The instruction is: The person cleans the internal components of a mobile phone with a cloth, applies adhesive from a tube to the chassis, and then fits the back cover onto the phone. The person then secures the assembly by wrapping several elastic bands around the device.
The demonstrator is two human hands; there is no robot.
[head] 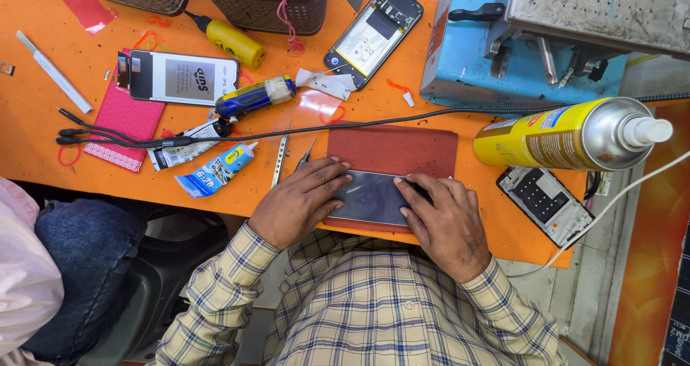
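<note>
A dark phone (371, 197) lies screen-up on a red-brown mat (392, 149) at the near edge of the orange worktop (43, 114). My left hand (300, 202) rests on the phone's left end, fingers pressing its edge. At the phone's right end, my right hand (449, 226) has its fingertips on the glass. Both hands hold the phone flat against the mat. Tweezers (279, 161) and a thin pointed tool (305, 152) lie just left of the mat.
A yellow spray can (568, 136) lies on its side at right, above an opened phone frame (544, 204). Glue tubes (215, 170), a display panel (176, 78), an open phone (372, 34), baskets and a blue machine (460, 57) crowd the back. Another person's denim-clad knee (79, 258) is at left.
</note>
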